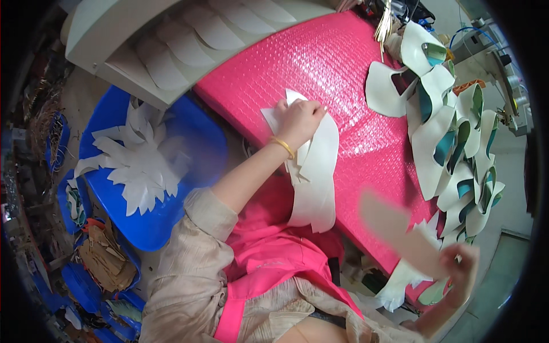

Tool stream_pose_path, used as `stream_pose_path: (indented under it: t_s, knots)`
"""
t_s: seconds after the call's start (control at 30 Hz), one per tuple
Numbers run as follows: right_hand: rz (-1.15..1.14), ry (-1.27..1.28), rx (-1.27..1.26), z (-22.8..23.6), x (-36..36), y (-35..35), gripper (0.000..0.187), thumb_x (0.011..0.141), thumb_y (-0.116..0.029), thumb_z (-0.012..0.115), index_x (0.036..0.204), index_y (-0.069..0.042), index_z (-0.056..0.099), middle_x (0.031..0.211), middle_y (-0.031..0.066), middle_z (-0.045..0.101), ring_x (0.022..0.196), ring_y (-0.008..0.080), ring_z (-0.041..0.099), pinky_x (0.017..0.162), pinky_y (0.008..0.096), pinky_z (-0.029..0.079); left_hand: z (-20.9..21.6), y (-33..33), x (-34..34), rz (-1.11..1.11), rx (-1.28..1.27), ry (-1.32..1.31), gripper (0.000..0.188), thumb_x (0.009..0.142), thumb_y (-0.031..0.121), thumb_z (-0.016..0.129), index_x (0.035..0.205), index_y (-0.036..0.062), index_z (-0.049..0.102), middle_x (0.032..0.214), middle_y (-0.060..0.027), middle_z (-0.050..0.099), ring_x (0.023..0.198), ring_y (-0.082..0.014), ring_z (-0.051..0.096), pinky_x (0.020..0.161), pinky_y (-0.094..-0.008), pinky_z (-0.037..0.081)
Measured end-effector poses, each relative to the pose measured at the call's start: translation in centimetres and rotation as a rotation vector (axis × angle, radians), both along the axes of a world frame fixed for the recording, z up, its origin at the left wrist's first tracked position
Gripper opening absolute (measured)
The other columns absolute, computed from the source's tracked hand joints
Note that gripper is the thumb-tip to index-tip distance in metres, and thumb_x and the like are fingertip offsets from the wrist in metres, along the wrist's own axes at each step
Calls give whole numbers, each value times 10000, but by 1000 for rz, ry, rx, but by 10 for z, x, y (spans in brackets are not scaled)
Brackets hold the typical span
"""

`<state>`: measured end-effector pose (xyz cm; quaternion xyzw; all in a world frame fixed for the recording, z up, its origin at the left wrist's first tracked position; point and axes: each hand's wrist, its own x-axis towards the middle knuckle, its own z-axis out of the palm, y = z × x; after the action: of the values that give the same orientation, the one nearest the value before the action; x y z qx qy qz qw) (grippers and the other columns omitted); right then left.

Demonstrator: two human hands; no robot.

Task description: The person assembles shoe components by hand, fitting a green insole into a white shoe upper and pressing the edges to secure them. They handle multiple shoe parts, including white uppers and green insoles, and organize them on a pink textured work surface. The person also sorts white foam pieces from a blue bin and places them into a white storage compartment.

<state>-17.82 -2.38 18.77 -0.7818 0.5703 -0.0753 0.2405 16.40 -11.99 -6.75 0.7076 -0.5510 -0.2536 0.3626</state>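
My left hand (300,123), a gold bangle at its wrist, is closed with its fingers curled over white cut sheet pieces (320,166). These curved, leather-like pieces overlap on the pink table and hang past its near edge over my lap. Off to the right, my right hand (460,263) pinches the end of a long, pale flat piece (394,228) held up in the air. Motion blurs that piece and the hand. Beside it, more white pieces (394,291) lie at the table's right corner.
A pink, shiny-covered table (274,66) spans the middle. Linked white shoe uppers with teal lining (440,137) pile along its right side. At left, a blue plastic stool (154,231) bears loose white pieces (143,160). A pale machine housing (120,34) with white pieces inside stands behind.
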Motion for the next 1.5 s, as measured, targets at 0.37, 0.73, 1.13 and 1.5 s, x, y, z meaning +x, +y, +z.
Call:
stream_pose_path:
  t_s: [0.37,0.73,1.13,1.5]
  knots:
    - [252,-772,-126,-109,302,-348,295,781,-278,672,918,-17,669,775,4,627,694,57,548,622,195,432,-10,13,15,-108,-159,102,238,732,235,601,929,110,645,687,-45,573,786,-197,566,918,-489,227]
    - [24,-252,-456,-249,429,-440,222,723,-272,664,894,-131,673,820,87,644,739,283,594,700,358,471,10,22,32,-240,63,249,828,715,144,654,1409,150,202,812,57,575,876,-80,531,912,-375,179]
    - [891,-143,220,-168,259,-237,472,768,-108,654,1196,-21,474,1014,157,597,867,232,603,756,338,477,5,18,35,-295,-42,405,809,744,153,619,1415,171,166,912,40,632,1017,-111,527,981,-401,148]
    - [259,-282,81,-77,92,-89,173,533,6,716,664,-11,604,598,36,526,539,124,478,482,257,320,12,31,31,-403,-86,-169,572,688,478,651,1110,137,468,1087,-35,505,1095,-190,445,934,-558,173]
